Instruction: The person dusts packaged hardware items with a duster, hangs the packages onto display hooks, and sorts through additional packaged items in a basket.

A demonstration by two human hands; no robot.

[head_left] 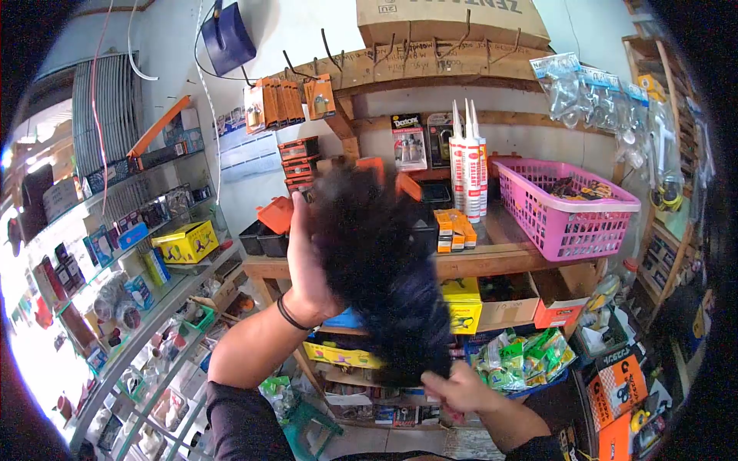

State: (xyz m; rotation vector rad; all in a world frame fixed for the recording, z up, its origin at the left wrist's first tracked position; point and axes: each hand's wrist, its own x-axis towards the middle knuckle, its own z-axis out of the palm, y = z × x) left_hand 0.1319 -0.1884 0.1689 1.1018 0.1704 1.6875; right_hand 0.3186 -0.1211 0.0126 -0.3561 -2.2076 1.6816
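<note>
A large black bundle (384,269), dark and fuzzy at the top, hangs upright in front of me; motion blur hides what kind of thing it is. My left hand (307,265), with a dark band at the wrist, supports its left side, and the thumb points up. Most of the left fingers are hidden behind the bundle. Low on the right, my right hand (460,388) pinches the bundle's bottom corner with closed fingers. Behind the bundle is a wooden shelf (500,263), partly covered by it.
White sealant tubes (469,173) and a pink basket (569,230) stand on the shelf. Below are a yellow box (463,307) and green packets (523,359). Glass shelving (146,311) runs along the left. Orange packs (277,104) and clear bags (592,92) hang above.
</note>
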